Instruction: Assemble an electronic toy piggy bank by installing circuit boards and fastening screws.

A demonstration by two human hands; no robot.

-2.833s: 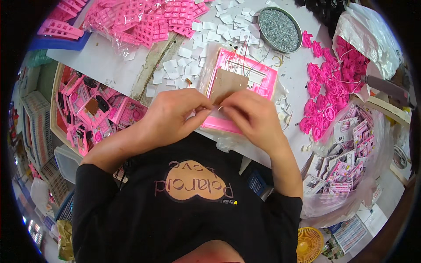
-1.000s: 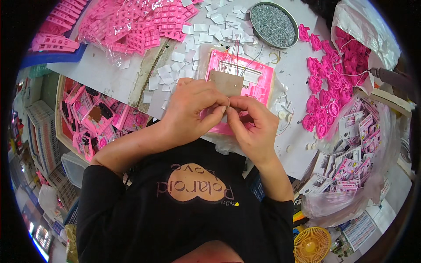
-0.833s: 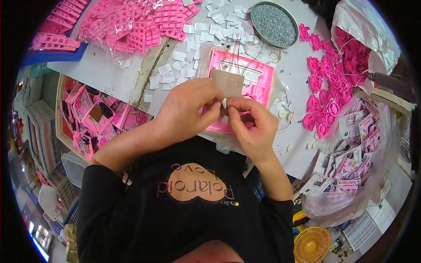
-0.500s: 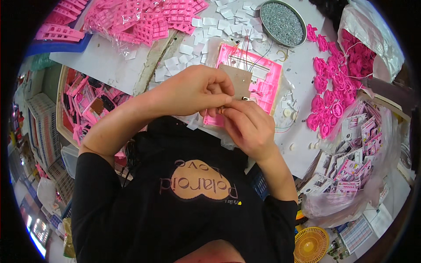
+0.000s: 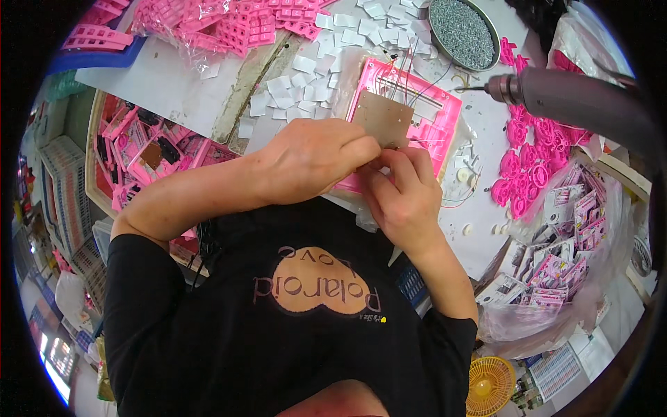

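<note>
A pink plastic housing (image 5: 449, 115) lies on the table in front of me, with a brown circuit board (image 5: 383, 118) over its middle. Thin wires (image 5: 408, 61) rise from the board's far side. At the board's near edge my left hand (image 5: 313, 158) is closed, its fingertips pressed together and partly hidden behind its own back. My right hand (image 5: 404, 201) meets it there with bent, pinching fingers. Whatever lies between the fingertips is too small and covered to make out.
An electric screwdriver (image 5: 535, 94) hangs at the right, its bit toward the housing. Beyond are a bowl of screws (image 5: 464, 35) and white paper pieces (image 5: 313, 83). Pink parts (image 5: 517, 167) and a bag of printed cards (image 5: 556, 257) lie right; a bin of pink parts (image 5: 149, 153) stands left.
The electric screwdriver has swung in from the right edge. My left hand has turned, its back now more upward, and both hands have stayed together at the board's near edge. The view has shifted slightly.
</note>
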